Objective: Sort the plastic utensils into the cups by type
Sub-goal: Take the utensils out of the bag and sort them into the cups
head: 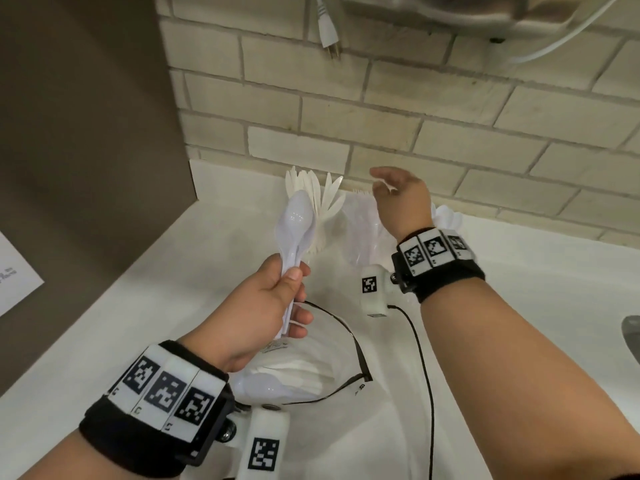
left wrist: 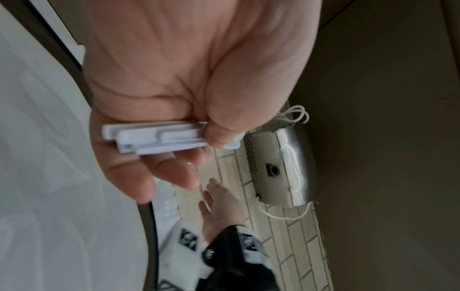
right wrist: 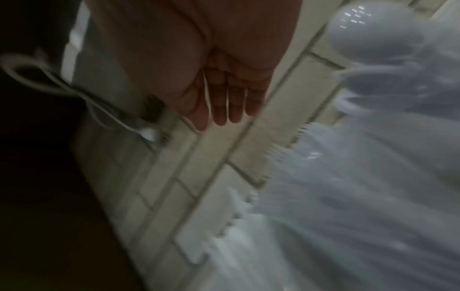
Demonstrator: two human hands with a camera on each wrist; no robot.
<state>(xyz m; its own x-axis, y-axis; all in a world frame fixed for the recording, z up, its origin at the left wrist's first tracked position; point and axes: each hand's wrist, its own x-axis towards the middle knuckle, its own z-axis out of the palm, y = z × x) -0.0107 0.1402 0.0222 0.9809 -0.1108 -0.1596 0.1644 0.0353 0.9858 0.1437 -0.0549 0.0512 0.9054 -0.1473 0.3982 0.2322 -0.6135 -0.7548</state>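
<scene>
The left hand gripped stacked spoons; the right hand hovered empty, fingers straight — cups behind it hidden, blurred.

Cream brick wall, white counter

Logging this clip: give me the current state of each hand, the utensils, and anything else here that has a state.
left hand: raised, grips a bunch of spoons by the handles.
spoons: held upright, bowls up.
right hand: open, empty, above the cups by the wall.
knives: standing fanned in a cup, blades up.
forks: standing, tines up; blurred.
container: on the counter, utensils left inside.
plug: hanging unplugged.
</scene>
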